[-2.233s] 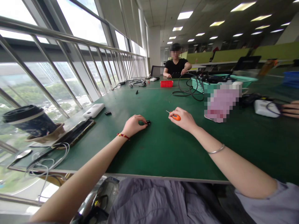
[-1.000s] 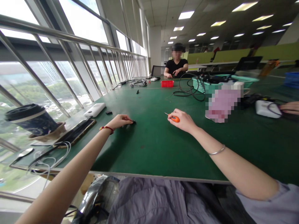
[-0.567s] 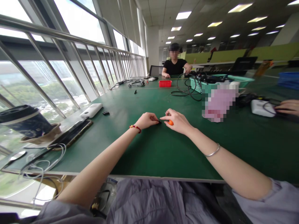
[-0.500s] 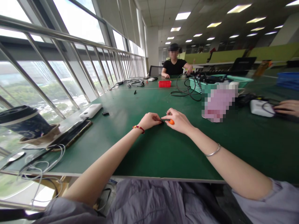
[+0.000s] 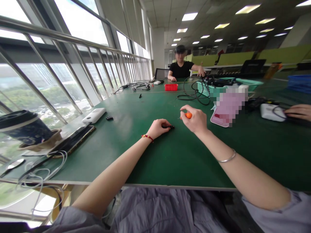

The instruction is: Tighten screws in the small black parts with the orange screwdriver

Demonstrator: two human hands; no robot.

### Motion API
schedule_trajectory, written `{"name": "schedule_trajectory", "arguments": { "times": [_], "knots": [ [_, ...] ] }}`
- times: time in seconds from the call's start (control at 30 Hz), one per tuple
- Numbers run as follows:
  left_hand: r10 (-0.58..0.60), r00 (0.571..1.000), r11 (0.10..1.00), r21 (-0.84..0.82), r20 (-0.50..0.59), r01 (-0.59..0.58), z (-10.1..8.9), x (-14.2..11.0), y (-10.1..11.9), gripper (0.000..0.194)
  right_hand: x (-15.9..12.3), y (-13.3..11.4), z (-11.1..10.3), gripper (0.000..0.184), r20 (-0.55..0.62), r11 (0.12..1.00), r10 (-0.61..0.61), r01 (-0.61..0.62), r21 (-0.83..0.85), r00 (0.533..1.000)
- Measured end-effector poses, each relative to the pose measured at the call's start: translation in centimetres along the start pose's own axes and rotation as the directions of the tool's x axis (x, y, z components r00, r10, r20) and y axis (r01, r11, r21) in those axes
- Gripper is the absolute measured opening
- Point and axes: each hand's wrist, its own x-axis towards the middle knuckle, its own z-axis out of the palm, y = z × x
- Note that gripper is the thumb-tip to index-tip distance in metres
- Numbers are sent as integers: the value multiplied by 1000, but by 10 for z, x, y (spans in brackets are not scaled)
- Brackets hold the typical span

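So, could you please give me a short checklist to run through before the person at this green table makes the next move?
1. Left hand has a grip on the small black part: ok, pinched at the fingertips, right end showing.
2. Right hand has a grip on the orange-handled tool: ok.
3. Tool tip meets the small black part: not ok, they are apart.
4. Fine details on the small black part readable: cannot tell, too small.
5. Lidded cup away from both hands: ok, far to the left.
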Motion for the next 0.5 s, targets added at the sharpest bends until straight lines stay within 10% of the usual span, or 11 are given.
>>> {"name": "schedule_trajectory", "arguments": {
  "times": [0.17,0.5],
  "knots": [
    [-4,1000,1000,-8,-10,4,0,0,1,13,2,-11,-13,14,-130,962,146,-110,248,981],
    [9,999,998,59,-52,-6,3,0,0,11,-6,-26,-15,18,-135,911,38,21,411,990]
  ]
}}
